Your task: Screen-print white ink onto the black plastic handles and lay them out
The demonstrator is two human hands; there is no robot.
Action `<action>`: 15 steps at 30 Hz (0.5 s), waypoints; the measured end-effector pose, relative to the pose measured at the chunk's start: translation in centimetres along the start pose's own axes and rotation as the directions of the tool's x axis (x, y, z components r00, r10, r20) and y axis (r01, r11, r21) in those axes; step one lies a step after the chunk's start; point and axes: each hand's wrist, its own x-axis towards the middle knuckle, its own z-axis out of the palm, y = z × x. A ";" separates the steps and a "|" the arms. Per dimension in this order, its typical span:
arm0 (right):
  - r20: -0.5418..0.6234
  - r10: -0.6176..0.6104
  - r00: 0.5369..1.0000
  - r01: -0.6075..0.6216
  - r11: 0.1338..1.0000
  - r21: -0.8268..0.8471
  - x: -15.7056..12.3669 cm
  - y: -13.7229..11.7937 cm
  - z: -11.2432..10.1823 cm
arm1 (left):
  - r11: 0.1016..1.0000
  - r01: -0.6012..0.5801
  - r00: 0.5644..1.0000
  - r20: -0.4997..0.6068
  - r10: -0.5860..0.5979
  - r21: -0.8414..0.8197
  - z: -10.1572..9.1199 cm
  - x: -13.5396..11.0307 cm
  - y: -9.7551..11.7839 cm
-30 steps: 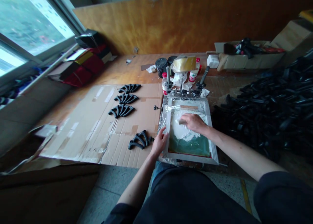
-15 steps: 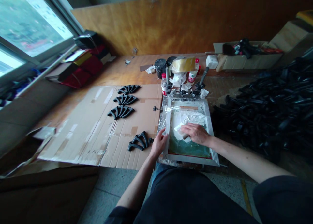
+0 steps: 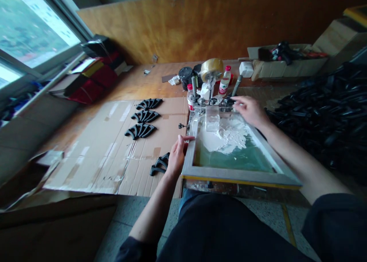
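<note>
A screen-printing frame (image 3: 235, 174) with a green mesh is tilted, its near edge raised toward me. White paste (image 3: 229, 138) lies smeared across the upper mesh. A pale, paste-coated squeegee (image 3: 212, 118) leans at the back of the frame, out of my hands. My left hand (image 3: 177, 154) is at the frame's left edge, thumb up and one finger reaching onto the rim; its lower fingers are partly hidden. Over the far right side, my right hand (image 3: 250, 110) is open and holds nothing, its fingers near the clamp (image 3: 228, 102). Black curved parts (image 3: 159, 165) lie just beyond my left wrist.
Flat cardboard (image 3: 109, 147) at left carries rows of black curved parts (image 3: 141, 131). Behind the frame stand bottles (image 3: 225, 80), a tape roll (image 3: 212, 70) and a black tub (image 3: 185, 76). A big heap of black parts (image 3: 318, 120) fills the right side, near a cardboard box (image 3: 278, 70).
My right hand has let go of the squeegee and moved up and right. The frame's near edge has risen. My left hand has shifted left and slightly away from me.
</note>
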 end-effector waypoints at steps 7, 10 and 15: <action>0.074 0.306 0.949 -0.308 0.951 0.023 -7.7 5.8 2.9 | 0.918 -0.282 0.957 -0.017 0.289 -0.278 3.1 4.0 6.4; 0.270 0.087 0.959 -0.047 0.987 -0.153 -12.0 3.0 7.8 | 0.922 -0.193 0.981 -0.068 0.181 -0.336 4.3 3.5 4.0; 0.326 0.149 0.933 -0.013 0.922 -0.386 -15.5 -3.3 11.0 | 0.853 0.481 0.854 0.326 -0.405 -0.202 6.4 -1.0 -5.1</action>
